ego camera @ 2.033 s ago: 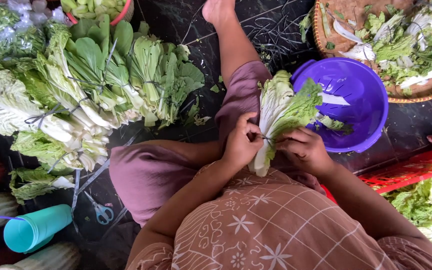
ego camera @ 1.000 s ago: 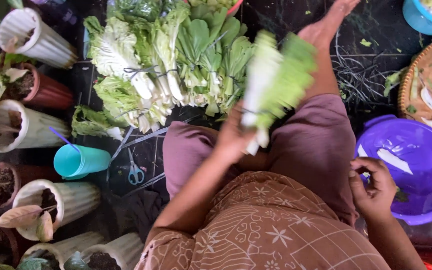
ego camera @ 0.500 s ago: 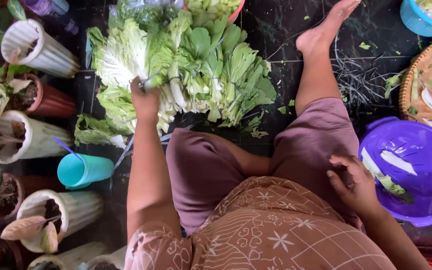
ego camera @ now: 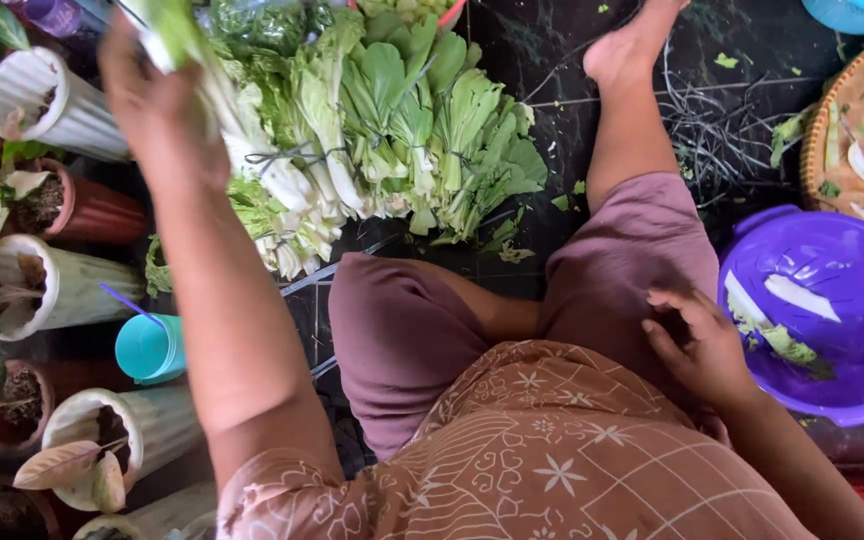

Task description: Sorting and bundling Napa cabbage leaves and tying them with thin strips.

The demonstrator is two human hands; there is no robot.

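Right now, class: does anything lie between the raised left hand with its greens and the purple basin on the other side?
Yes. The left hand holds a bunch of greens up at far left. The purple basin lies at far right. Between them sit the person's bent legs, with the right hand resting on the thigh beside the basin.

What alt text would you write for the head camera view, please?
A seated person's left hand lifts a leafy green bunch over a pile of tied greens; the right hand rests on the thigh beside a purple basin. Potted plants stand on the left.
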